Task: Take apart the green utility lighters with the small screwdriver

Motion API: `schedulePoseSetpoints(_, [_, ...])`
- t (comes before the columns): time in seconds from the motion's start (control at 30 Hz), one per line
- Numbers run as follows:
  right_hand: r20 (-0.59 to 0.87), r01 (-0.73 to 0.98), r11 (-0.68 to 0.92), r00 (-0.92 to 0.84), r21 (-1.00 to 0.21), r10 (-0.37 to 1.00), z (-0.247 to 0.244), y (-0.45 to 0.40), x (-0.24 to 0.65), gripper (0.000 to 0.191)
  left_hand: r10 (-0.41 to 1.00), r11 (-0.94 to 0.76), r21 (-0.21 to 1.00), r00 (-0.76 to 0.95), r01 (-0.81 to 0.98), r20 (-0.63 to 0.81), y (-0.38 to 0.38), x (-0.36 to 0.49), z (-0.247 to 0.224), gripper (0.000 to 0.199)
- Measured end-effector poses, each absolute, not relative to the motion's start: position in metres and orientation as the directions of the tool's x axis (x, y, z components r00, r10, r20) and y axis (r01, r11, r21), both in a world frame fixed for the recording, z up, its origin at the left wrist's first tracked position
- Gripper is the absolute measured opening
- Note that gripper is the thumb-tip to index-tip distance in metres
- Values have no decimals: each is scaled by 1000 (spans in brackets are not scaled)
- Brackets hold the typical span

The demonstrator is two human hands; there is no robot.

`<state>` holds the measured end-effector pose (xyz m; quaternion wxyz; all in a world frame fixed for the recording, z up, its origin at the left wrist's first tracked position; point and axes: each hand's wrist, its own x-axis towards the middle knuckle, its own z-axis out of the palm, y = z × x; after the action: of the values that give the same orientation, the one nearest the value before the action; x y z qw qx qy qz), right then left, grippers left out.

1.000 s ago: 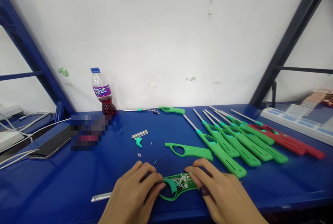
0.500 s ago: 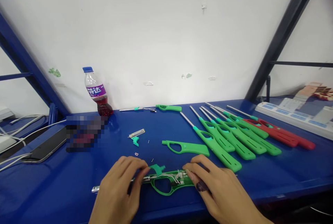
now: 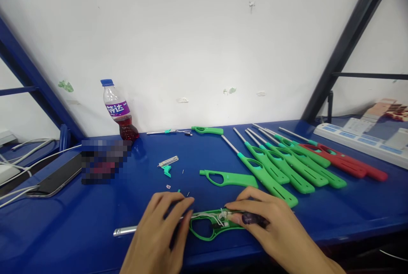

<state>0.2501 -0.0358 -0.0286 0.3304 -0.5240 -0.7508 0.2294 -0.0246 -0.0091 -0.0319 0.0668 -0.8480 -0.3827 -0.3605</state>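
An opened green stick lighter lies on the table in front of me, its insides and white wires showing. My left hand is closed over its neck, with the metal tube sticking out to the left. The fingertips of my right hand press at the clear parts inside the handle. A dark purple, rounded tool handle is tucked in that same hand; its other end is hidden. Behind these lies a loose green half shell. A teal trigger rests beside a clear fuel tank.
Several green lighters and red ones lie to the right, before a power strip. Small metal bits lie mid-table. At the back stand a drink bottle and another shell. A phone is left.
My left hand has shifted right along the lighter, covering its neck and the teal trigger that showed there. My right fingers have moved slightly; more of the dark handle shows.
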Motion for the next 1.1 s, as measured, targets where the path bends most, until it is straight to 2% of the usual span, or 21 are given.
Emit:
schedulePoseSetpoints(0.17, [289,655,394,-269,-644,919,-32,-37,250,27,586,-745,116,561,657,585,-11,-14,-38,31])
schedulePoseSetpoints(0.33, [330,655,427,-274,-624,903,-34,-39,250,23,591,-759,164,562,630,578,-8,-17,-42,26])
schedulePoseSetpoints(1.1, [471,682,454,-178,-574,864,-39,-40,248,34,552,-752,75,563,655,615,-11,-15,-43,21])
